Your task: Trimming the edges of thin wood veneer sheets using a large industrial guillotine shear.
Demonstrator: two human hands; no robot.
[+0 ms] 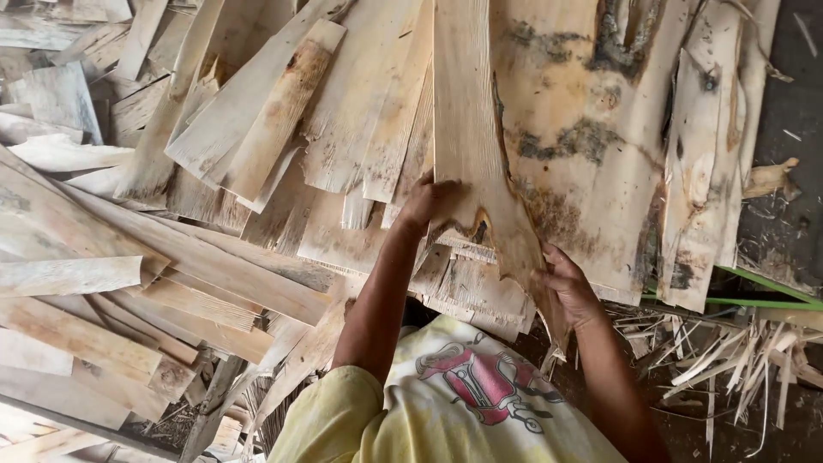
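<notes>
Veneer sheet (467, 111) top cut off

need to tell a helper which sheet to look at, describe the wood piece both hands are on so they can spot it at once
In the big pile of pale wood sheets, look at the middle, above the yellow shirt. The left hand and right hand grip one long veneer strip. Unlike its neighbours, it narrows to a ragged, dark-edged point at its near end.

ahead: overlapping wood sheets (360, 129) fill the reach, no gap | left: loose planks (129, 283) piled thick, blocking | centre: held wood strip (471, 129) spans between both hands | right: dark floor (793, 103) strip open | lower right: splinters (729, 351) scattered, passable
</notes>
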